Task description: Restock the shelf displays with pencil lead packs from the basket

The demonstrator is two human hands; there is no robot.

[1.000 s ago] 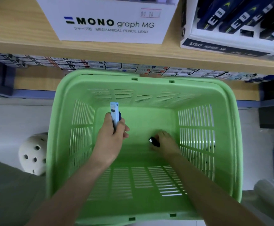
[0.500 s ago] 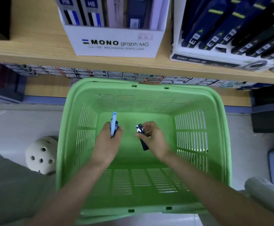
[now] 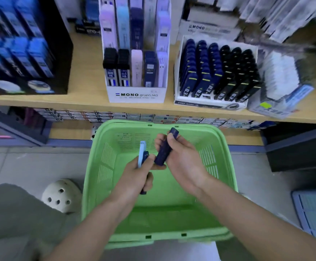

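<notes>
Your basket [image 3: 106, 162] is moulded green plastic, smooth with a faint sheen. The dark blue pack [image 3: 163, 153] in your right hand [image 3: 183, 161] and the light blue pack [image 3: 141, 153] in your left hand [image 3: 136, 174] look like smooth hard plastic. The shelf [image 3: 85, 76] shows matt pale wood grain; the display box [image 3: 136, 95] is white card.

Green slatted basket [image 3: 97, 185]; navy pack [image 3: 164, 151]; pale blue pack [image 3: 141, 153].

Bare: left hand [image 3: 134, 174], right hand [image 3: 183, 162], forearms [image 3: 238, 210]. Grey trouser leg [image 3: 12, 213]. Cream clog [image 3: 60, 194], round holes on toe.
</notes>
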